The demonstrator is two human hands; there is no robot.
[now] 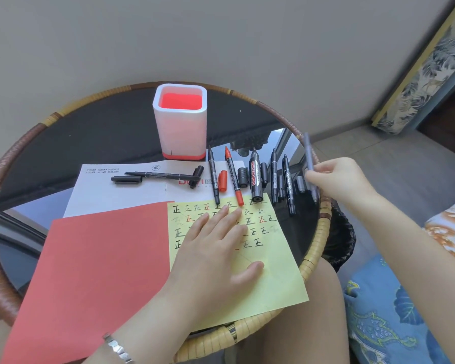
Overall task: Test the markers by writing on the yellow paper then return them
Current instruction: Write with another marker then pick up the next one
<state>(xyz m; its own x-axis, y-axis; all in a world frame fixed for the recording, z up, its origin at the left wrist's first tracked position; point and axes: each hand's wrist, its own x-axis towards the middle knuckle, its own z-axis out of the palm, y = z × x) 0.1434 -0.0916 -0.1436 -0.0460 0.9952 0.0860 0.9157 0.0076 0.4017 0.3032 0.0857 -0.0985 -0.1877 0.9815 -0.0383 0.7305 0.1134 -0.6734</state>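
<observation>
— Hand, right (336, 179): how is it entered?

— Closed on a grey marker (310, 164), pinched between thumb and fingertips; the marker is held raised at the desk's right edge, blurred, roughly upright.

— Hand, left (216, 248)?

— Laid flat, fingers spread wide, nothing gripped. The yellow paper (271, 279) is pressed under its palm. A silver bracelet (117, 348) is worn at the wrist.

— Yellow paper, condition?

— Marked in rows with one repeated character, mostly black, a few red. It is placed at the front right of the desk (103, 132), one corner overhanging the woven rim.

— Adjoining sheets?

— Red paper (97, 264), just beside the yellow on the left, their edges touching. White printed sheet (116, 195), partly covered by both.

— Markers, loose?

— A row is laid out just beyond the yellow paper: black fine marker (213, 177), red marker (233, 177), thick whiteboard marker (255, 177), then further black markers (288, 185) to the right. Several caps are scattered among them, one a red cap (222, 181). One more black pen (160, 175) is laid crosswise on the white sheet, a black cap beside it.

— Holder?

— White pen cup (180, 127), red inside and at the base, standing upright at the back of the desk, well apart from the right hand. No markers are seen inside it.
</observation>
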